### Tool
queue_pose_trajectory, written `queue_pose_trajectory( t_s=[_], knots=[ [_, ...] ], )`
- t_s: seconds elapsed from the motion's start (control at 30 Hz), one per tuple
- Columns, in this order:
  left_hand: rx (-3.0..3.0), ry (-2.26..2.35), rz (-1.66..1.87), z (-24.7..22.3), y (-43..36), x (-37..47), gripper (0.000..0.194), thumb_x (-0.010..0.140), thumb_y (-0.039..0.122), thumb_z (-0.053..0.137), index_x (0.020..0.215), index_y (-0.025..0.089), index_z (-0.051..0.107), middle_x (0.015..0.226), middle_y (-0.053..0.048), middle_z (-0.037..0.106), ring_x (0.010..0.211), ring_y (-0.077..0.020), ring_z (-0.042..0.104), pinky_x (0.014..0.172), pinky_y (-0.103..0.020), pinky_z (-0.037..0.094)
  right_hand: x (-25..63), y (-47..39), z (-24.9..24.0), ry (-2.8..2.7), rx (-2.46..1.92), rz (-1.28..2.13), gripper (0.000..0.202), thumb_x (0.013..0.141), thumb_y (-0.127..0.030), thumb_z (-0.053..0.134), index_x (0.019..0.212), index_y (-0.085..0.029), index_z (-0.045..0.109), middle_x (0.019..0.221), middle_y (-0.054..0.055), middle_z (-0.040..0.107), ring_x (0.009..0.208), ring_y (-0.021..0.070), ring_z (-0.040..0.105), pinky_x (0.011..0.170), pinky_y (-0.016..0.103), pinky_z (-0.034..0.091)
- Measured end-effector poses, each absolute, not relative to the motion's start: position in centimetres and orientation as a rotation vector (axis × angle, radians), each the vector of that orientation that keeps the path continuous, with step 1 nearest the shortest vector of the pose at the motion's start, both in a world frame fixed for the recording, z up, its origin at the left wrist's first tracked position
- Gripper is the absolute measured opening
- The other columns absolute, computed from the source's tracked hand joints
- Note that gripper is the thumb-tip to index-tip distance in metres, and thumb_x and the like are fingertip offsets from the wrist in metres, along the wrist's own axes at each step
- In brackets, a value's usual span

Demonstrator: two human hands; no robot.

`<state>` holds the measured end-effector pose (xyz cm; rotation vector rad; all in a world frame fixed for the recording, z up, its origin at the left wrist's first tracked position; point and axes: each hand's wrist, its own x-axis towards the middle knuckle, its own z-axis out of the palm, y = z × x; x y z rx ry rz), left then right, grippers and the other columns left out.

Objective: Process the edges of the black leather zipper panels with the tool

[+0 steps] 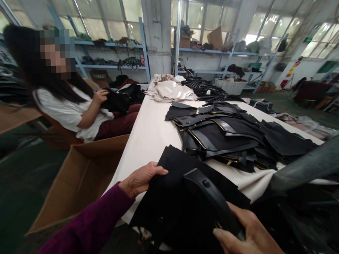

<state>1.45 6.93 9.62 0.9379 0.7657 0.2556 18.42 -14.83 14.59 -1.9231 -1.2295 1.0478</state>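
My left hand (145, 177), in a purple sleeve, pinches the left edge of a black fabric panel (166, 190) between thumb and fingers. The panel lies over the near end of the white table, and its far edge looks layered. My right hand (247, 232) closes around the lower end of a smooth, curved, black strap-like piece (208, 189), which rests across the panel. A small dark fitting shows near the strap's far end. Small gold-coloured metal parts hang near the panel's lower left. Beyond my hands is a pile of black panels with gold zippers (223, 130).
A co-worker (70, 101) sits at the left, holding black material. Below stands an open cardboard box (60, 191). The white table (147, 124) also bears beige pieces (170, 90) and black strips (204, 88). A grey pipe (311, 164) slants in at the right.
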Motion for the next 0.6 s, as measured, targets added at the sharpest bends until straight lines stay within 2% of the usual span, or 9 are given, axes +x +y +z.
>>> queue_pose_trajectory(
  t_s=[0.17, 0.43, 0.6],
  knots=[
    [0.894, 0.738, 0.353, 8.7, 4.1, 0.9, 0.016, 0.057, 0.011, 0.063, 0.073, 0.009, 0.064, 0.065, -0.004, 0.066, 0.049, -0.0100, 0.056, 0.048, -0.019, 0.043, 19.3, -13.6, 14.2, -1.211, -1.836, 1.061, 0.017, 0.081, -0.029, 0.052, 0.067, -0.020, 0.049, 0.048, -0.008, 0.052, 0.044, 0.0107, 0.051, 0.045, 0.020, 0.041],
    [0.730, 0.865, 0.446, 7.2, 2.6, 1.4, 0.004, 0.058, 0.010, 0.059, 0.062, 0.012, 0.058, 0.053, -0.001, 0.061, 0.044, -0.0093, 0.053, 0.047, -0.020, 0.042, 21.8, -15.8, 16.1, -1.194, -1.881, 0.913, 0.028, 0.083, -0.039, 0.052, 0.061, -0.021, 0.049, 0.048, -0.007, 0.053, 0.046, 0.0111, 0.050, 0.049, 0.022, 0.040],
    [0.711, 0.889, 0.481, 6.7, 2.0, 1.3, 0.007, 0.057, 0.009, 0.060, 0.061, 0.012, 0.055, 0.050, 0.000, 0.059, 0.042, -0.0090, 0.051, 0.045, -0.019, 0.041, 21.6, -17.2, 15.6, -1.218, -1.955, 0.877, 0.029, 0.080, -0.041, 0.052, 0.059, -0.022, 0.049, 0.046, -0.006, 0.053, 0.045, 0.0125, 0.051, 0.048, 0.023, 0.040]
  ],
)
